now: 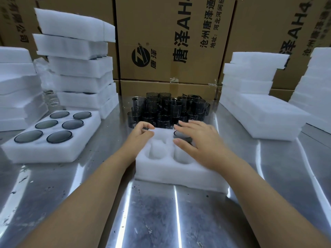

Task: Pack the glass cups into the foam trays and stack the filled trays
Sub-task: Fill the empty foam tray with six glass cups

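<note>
- A white foam tray (172, 169) lies on the metal surface (152, 212), and serves as the landmark here.
- The left hand (141, 134) sits at the tray's far-left corner, its grip curled with thumb and fingers pinched around a dark cup rim (146, 128) at that corner pocket.
- The right hand (200, 140) hovers over the tray's far-right part, its grip released, fingers spread flat; whether they press the foam I cannot tell.
- A dark cup (179, 134) shows in the far-right pocket, under those fingers.
- 2 near pockets of the tray are empty.
- Just behind the tray stands a cluster of dark glass cups (168, 108).
- Left of the tray lies a filled tray (52, 136) holding 6 cups.
- Behind that one rises a stack of trays (78, 63).
- Right of the landmark tray are piled foam sheets (259, 108).
</note>
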